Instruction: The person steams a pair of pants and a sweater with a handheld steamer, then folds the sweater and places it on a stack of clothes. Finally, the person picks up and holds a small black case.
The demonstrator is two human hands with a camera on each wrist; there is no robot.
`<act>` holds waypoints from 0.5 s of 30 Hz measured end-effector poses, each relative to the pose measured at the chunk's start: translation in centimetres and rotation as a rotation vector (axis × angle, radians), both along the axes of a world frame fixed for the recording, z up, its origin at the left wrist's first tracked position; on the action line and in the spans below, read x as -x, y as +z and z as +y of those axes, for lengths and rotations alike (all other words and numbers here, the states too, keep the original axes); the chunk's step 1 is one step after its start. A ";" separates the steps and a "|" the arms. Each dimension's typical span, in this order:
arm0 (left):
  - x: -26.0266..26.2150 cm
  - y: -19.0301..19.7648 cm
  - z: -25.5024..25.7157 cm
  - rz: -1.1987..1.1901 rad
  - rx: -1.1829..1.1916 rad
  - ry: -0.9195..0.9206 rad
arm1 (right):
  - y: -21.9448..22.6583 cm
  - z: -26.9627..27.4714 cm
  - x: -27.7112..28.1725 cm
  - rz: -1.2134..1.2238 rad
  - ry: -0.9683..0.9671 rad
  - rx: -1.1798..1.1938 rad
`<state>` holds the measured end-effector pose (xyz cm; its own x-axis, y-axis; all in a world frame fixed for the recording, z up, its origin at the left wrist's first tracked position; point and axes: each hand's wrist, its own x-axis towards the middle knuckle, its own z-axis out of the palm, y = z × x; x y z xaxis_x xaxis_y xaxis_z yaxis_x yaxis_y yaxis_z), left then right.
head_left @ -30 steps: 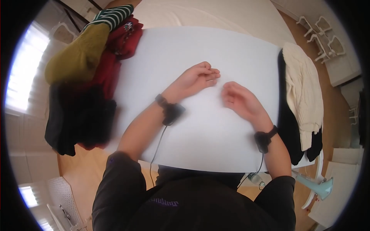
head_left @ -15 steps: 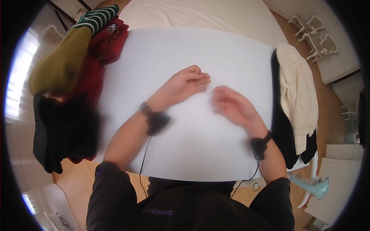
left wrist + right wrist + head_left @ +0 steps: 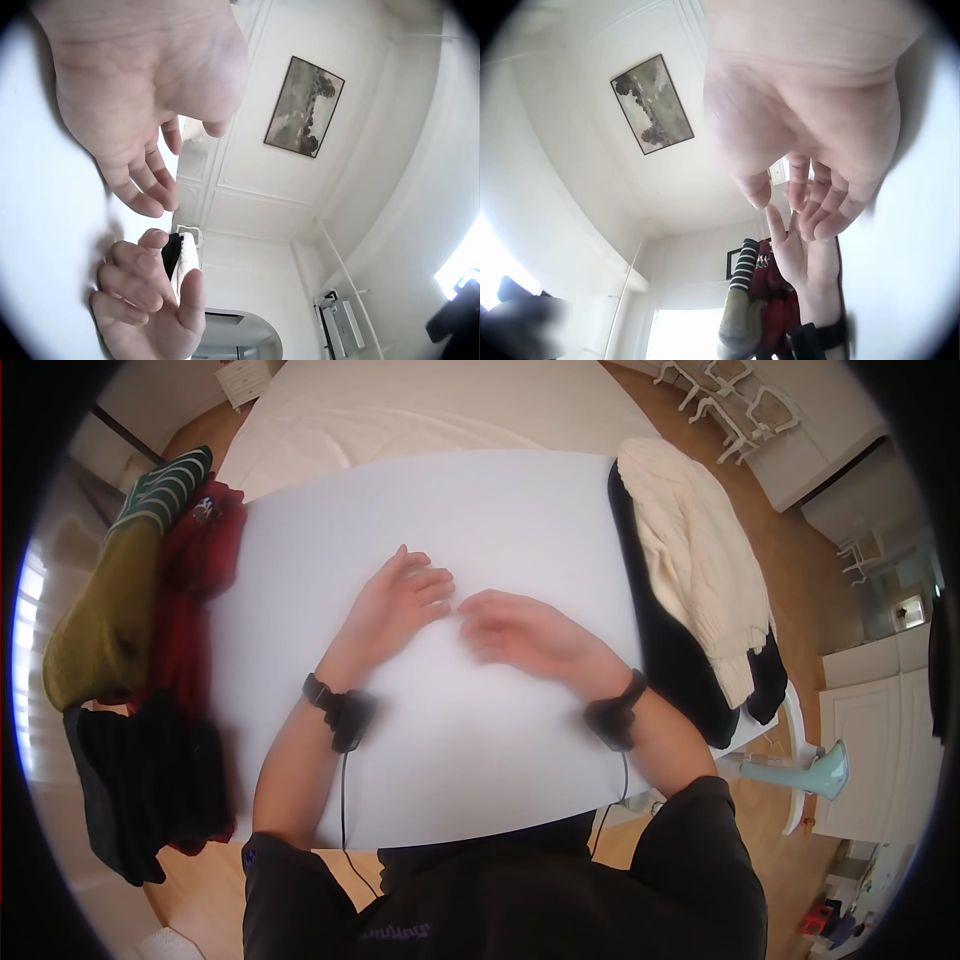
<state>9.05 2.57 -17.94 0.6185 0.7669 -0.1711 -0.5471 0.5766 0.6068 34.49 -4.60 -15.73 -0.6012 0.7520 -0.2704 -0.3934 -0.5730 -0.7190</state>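
My left hand [image 3: 393, 607] rests on its edge on the white board [image 3: 440, 790], its fingers loosely bent and holding nothing. Facing it, my right hand [image 3: 525, 635] lies on the same board with relaxed fingers around no object, blurred a little in the head view. The fingertips of the two hands come close together near the middle. In the left wrist view the left palm [image 3: 142, 82] shows bare, and in the right wrist view the right palm [image 3: 802, 112] does too. Each wrist wears a black strapped camera with a cable.
Along the left edge lie an olive garment with a green striped end [image 3: 110, 610], a red knit [image 3: 185, 610] and black clothing [image 3: 150, 790]. A cream cable-knit sweater [image 3: 690, 550] lies over a black garment [image 3: 650, 620] at right. A pale blue garment steamer [image 3: 810, 770] stands beyond.
The head view has turned right, so the hands and clothes appear further left. Both hands stay near each other and empty; the right one's fingers have shifted slightly.
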 end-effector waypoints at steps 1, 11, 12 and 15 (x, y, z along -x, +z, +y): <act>-0.1 -0.1 0.0 0.000 -0.013 -0.005 | 0.6 -0.1 -0.1 -0.080 0.008 -0.034; -0.4 0.1 -0.4 0.081 -0.002 0.065 | 10.2 7.7 -13.2 -0.873 -0.492 -0.533; -0.4 0.0 -0.2 0.077 -0.013 0.049 | 8.6 10.3 -16.4 -1.301 -0.532 -0.709; -0.3 0.3 -0.3 0.072 -0.024 0.046 | 6.1 11.9 -19.5 -1.996 -0.603 -0.952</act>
<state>9.37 2.26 -17.65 0.5691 0.7987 -0.1952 -0.5269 0.5365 0.6591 54.01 7.33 -9.63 0.1480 0.9114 0.3841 0.9785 -0.0786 -0.1906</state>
